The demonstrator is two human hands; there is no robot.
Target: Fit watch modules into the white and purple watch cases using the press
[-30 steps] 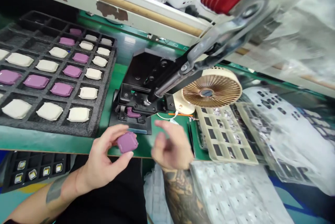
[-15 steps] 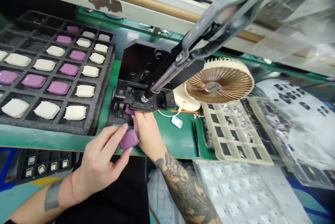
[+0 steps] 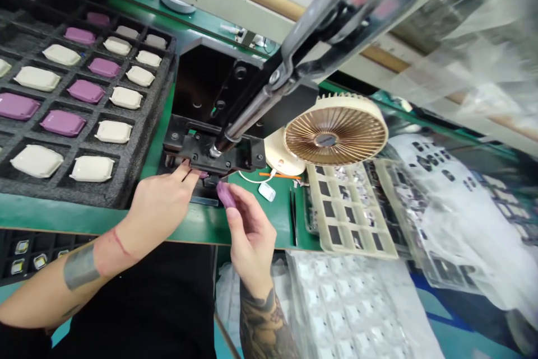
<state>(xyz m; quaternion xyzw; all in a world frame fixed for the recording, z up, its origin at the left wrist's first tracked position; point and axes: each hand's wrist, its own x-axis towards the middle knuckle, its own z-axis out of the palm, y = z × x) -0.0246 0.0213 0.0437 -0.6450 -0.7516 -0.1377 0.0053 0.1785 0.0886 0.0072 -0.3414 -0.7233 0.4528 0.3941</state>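
My right hand (image 3: 252, 230) holds a small purple plastic case (image 3: 226, 195) on edge between thumb and fingers, just in front of the black lever press (image 3: 214, 149). My left hand (image 3: 162, 202) reaches under the press's plate, its fingers bent close together at a second purple plastic case (image 3: 203, 175). Only a sliver of that case shows, and the plate hides part of the fingertips. Up from the press runs a metal lever linkage (image 3: 269, 93), slanting to the right.
A black foam tray (image 3: 126, 180) with white and purple cases stands at left. Right of the press are a cream fan (image 3: 336, 129), tweezers (image 3: 293, 216) and a compartment box (image 3: 357, 250) of small parts. Below the bench edge lies a clear plastic tray (image 3: 336, 297).
My left hand, which held a purple case in front, has moved in under the press. My right hand has drawn back from the press and now holds a purple case. The view has shifted.
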